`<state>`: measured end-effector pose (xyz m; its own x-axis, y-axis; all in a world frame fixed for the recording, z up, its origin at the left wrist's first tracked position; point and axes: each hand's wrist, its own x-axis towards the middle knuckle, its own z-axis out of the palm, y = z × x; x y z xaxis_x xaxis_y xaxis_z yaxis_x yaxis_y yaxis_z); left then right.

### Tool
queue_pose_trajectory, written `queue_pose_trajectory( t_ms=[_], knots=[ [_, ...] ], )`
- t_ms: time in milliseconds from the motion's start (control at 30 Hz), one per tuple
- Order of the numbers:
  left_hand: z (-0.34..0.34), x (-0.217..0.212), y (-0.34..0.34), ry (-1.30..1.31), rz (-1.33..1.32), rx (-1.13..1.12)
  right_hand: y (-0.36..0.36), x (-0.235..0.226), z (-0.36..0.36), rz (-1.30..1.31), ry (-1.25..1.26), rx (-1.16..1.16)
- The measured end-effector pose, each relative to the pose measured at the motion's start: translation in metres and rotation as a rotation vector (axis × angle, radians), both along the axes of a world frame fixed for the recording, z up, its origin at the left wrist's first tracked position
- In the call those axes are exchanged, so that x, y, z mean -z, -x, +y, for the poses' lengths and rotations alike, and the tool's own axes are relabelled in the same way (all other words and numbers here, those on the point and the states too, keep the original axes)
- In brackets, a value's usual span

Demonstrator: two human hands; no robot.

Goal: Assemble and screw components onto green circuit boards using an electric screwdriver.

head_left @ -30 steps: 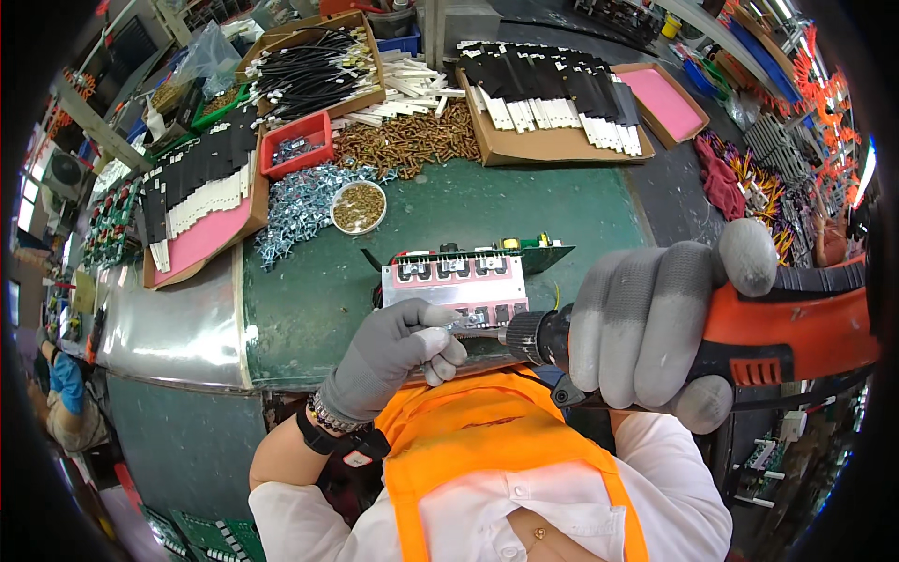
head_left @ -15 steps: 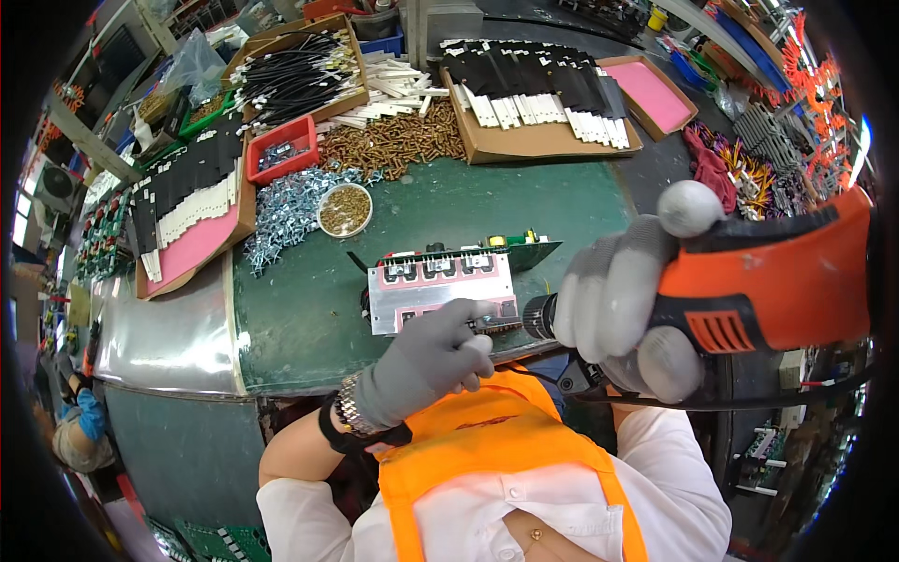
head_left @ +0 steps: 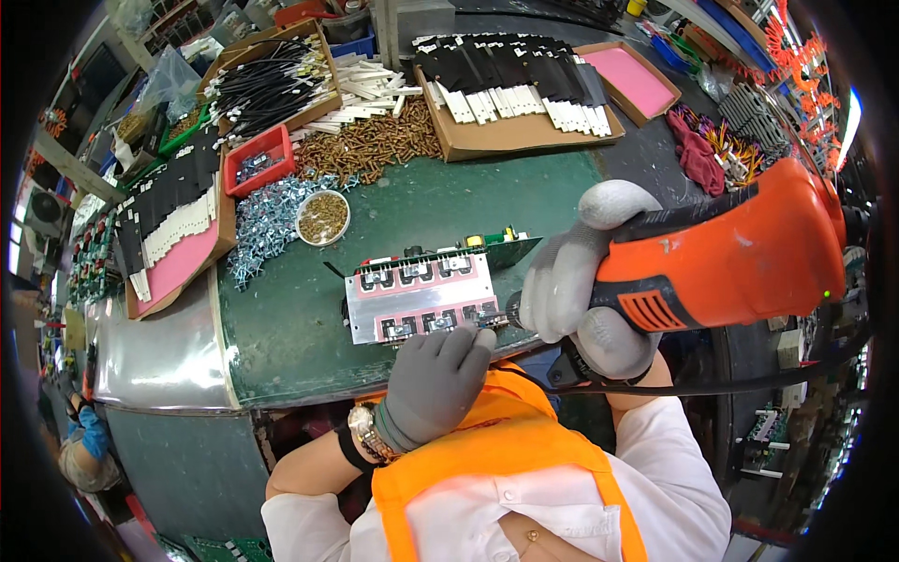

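A circuit board assembly [head_left: 426,303] with a silver metal plate and two rows of black components on pink pads stands near the table's front edge. My gloved left hand [head_left: 435,382] has its bent fingers pressed together on the plate's near edge, gripping it. Wrapped around an orange and black power screwdriver [head_left: 726,262] is my gloved right hand [head_left: 582,281]. The tool lies sideways, its nose pointing left at the plate's near right corner, close to my left fingertips. The tip of the bit is too small to make out.
On the green table [head_left: 468,197] lie brass-coloured fasteners [head_left: 379,145], silver metal clips [head_left: 267,225], a white tub [head_left: 322,217] of small screws and a red bin [head_left: 259,161]. Cardboard trays [head_left: 524,140] of black and white strips stand behind. A black cable [head_left: 693,386] trails right.
My left hand has gone from pointing over the plate's right end to gripping its near edge. More clips sit along the near row. The screwdriver and the whole view have shifted slightly.
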<state>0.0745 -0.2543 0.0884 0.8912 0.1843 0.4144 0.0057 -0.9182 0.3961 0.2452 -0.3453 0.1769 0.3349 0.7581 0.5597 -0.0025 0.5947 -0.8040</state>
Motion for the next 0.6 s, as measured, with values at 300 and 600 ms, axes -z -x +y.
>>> queue_pose_trajectory(
  t_ms=[300,600],
  knots=[
    [-0.027,0.034,-0.014,-0.352,-0.066,-0.18,0.024,-0.015,0.021,0.047,-0.157,-0.138],
    [-0.025,0.041,-0.013,-0.358,-0.092,-0.167,0.015,-0.015,0.032,-0.028,-0.17,-0.317]
  ],
)
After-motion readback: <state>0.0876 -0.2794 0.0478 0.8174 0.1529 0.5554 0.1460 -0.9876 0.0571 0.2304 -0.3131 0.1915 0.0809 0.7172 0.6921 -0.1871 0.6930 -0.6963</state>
